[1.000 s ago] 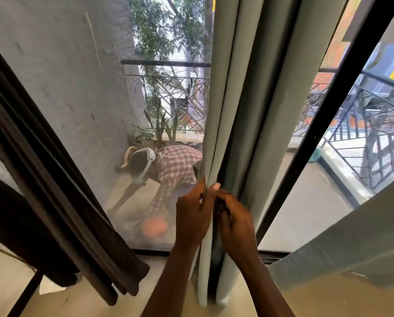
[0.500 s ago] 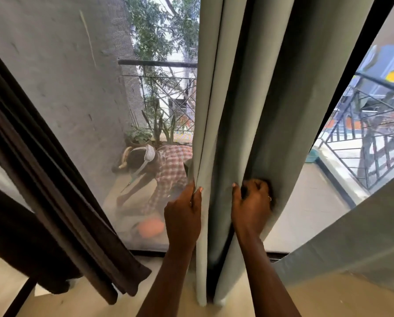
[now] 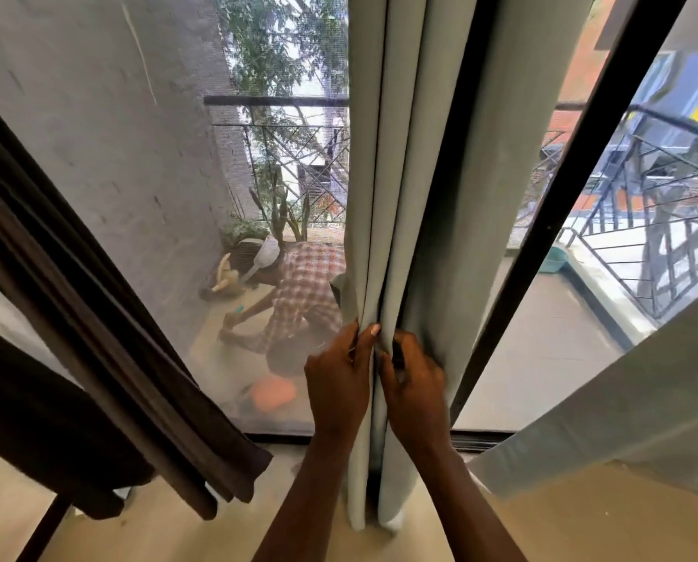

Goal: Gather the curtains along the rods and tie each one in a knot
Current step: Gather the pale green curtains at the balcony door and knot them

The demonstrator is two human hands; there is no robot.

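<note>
Left of the pale grey-green curtain (image 3: 420, 196), a mesh screen (image 3: 116, 156) filled the doorway, and farther left a dark brown curtain (image 3: 96, 338) slanted down to the floor. The pale curtain itself hung in the middle, bunched into narrow upright folds that reached the floor. To its right a second pale panel (image 3: 623, 399) cut across the lower corner, and a black door frame (image 3: 541, 245) ran up just beside it. Behind the screen, just left of the curtain, a person in a checked shirt (image 3: 302, 294) crouched on the balcony. Low on the curtain, the left hand (image 3: 337, 383) gripped its left folds, thumb pressed on the front and fingers hidden behind. The right hand (image 3: 414, 387), level with the left, curled its fingers round the right folds, a single fold between the two hands.
</note>
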